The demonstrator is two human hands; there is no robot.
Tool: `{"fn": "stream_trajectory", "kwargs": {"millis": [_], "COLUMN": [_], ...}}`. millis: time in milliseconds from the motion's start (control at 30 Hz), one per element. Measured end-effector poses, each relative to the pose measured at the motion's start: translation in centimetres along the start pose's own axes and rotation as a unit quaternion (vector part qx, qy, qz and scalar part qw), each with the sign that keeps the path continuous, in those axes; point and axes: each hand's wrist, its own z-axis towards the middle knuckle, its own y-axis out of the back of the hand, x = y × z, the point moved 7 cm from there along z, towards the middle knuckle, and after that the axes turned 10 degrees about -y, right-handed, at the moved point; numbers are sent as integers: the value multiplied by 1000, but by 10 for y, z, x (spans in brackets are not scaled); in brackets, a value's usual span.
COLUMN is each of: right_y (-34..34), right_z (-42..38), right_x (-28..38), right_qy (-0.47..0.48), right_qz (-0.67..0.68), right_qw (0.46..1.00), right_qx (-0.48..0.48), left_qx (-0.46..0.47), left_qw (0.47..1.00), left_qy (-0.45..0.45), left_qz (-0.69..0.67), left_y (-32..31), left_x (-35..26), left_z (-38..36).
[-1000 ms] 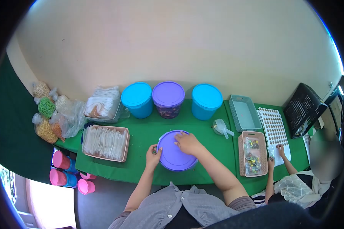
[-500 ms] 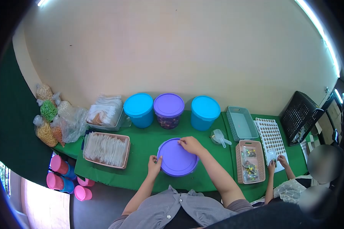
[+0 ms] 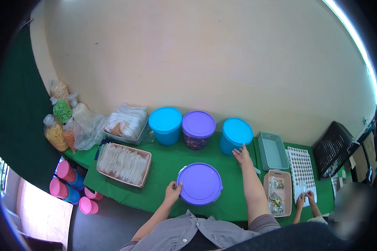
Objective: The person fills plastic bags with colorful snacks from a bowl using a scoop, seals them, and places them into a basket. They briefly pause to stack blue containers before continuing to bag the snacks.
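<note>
The purple-lidded bucket is pinched at its rim by the left hand, seemingly for steadiness; the right hand is held unclenched at the blue bucket, contact unclear.

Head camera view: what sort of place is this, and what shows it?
Probably a small packing room: clear bags of what looks like dry food, a basket of flat packets, and lidded tubs on a green-covered table.

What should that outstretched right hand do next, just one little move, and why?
Probably ease the right hand forward to the rightmost blue plastic tub and close on its side: the fingers are spread open at its front, though contact is unclear. The left hand is at the edge of the round purple lid.
</note>
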Motion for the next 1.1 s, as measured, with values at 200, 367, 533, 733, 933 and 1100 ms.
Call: {"fn": "stream_trajectory", "kwargs": {"millis": [200,367,533,733,933,1100], "right_y": [-18,-67,-135,-263,-342,-391], "right_z": [19,-8,-59,-203,-194,-150], "right_x": [21,48,77,54,-4,-45], "right_qy": [31,171,339,411,400,301], "right_qz": [-76,-23,-117,-140,-165,-108], "right_qw": [996,984,933,884,854,885], "right_qx": [-19,-37,22,170,289,338], "left_qx": [-61,-135,-147,-141,-127,-145], "left_qw": [997,990,988,989,990,988], "left_qy": [32,-12,6,-21,-12,-32], "left_qz": [-23,-37,-38,-48,-65,-42], "left_y": [20,60,72,55,49,51], "left_x": [-1,-3,21,3,0,-7], "left_z": [-13,-15,-2,9,20,16]}}
